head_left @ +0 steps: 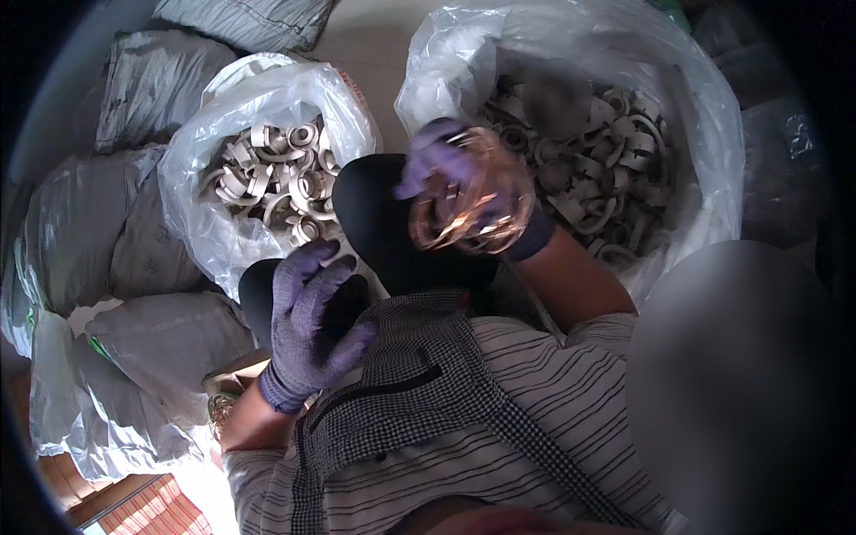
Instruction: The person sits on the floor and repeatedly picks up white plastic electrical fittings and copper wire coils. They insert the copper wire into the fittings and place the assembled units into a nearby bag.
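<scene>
My left hand (312, 312), in a purple knit glove, is raised over my lap with its fingers apart and nothing in it. Higher up, my right hand (439, 159), gloved the same way, is smeared by motion. Several thin, shiny copper-coloured rings (473, 209) loop about the right hand; how its fingers hold them is blurred. Beyond the left hand, a clear plastic-lined bag (192, 209) holds off-white ring-shaped parts (308, 183). Beside my right arm is a larger plastic-lined bag (713, 116) with more such curved parts (615, 147).
Filled grey-white sacks (76, 223) are piled along the left. My dark-clad knee (370, 201) sits between the two bags. A small box (241, 370) with thin wire-like pieces is by my left forearm. A blurred grey round shape (740, 374) blocks the right side.
</scene>
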`<action>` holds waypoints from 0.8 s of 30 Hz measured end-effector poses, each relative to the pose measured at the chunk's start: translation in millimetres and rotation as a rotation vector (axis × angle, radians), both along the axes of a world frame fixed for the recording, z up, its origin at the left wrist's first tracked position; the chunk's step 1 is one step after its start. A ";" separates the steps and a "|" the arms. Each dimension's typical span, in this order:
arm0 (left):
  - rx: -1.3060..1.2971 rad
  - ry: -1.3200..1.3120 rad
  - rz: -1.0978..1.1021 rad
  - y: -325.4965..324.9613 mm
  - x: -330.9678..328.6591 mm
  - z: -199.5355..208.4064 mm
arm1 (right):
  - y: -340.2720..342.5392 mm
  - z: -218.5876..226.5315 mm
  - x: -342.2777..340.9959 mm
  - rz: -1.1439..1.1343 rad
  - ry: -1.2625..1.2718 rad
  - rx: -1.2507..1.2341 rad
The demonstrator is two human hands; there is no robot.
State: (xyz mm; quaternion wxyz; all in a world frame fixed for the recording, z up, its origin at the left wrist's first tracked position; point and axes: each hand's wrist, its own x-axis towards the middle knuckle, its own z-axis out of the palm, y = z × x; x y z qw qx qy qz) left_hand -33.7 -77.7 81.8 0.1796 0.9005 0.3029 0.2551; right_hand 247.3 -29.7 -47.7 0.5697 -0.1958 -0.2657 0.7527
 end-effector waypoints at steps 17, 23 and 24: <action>-0.403 0.119 0.190 71.3 -15.7 -113.2 | 85.4 -186.0 143.9 -0.557 -1.627 0.124; -0.394 0.025 0.173 63.8 -30.5 -115.5 | 53.5 -134.9 179.9 -0.483 -1.640 0.239; -0.388 -0.004 0.182 61.2 -33.6 -116.0 | 42.0 -119.7 191.5 -0.534 -1.571 0.328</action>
